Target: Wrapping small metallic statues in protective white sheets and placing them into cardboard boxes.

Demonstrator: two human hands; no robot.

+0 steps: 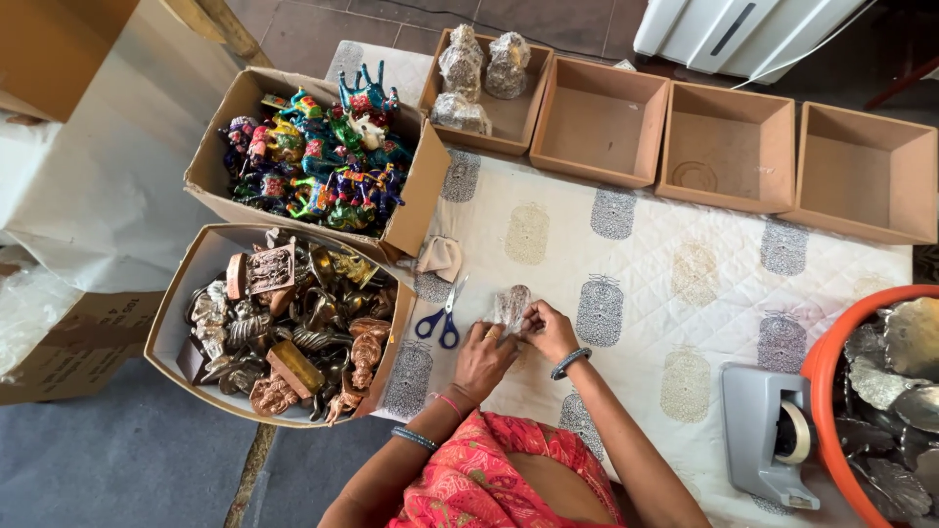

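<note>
1. Head view: the left hand (482, 358) and right hand (549, 330) pinch a small figurine wrapped in clear crinkly plastic (512, 306), fingers closed around it, on the quilted white block-printed cloth (646, 244).
2. It looks light yet hard inside, with a slippery wrap; best gripped round its middle.
3. Blue-handled steel scissors (442, 318) lie just beside the hands, and a grey tape dispenser (768, 435) sits well apart.

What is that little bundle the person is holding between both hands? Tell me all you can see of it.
The small bundle is a lumpy item wrapped in clear, crinkly plastic film, greyish and shiny. It rests on the printed white cloth, just right of the blue-handled scissors. The left hand and right hand pinch its lower edge with their fingertips. What is inside is too blurred to tell.
</note>
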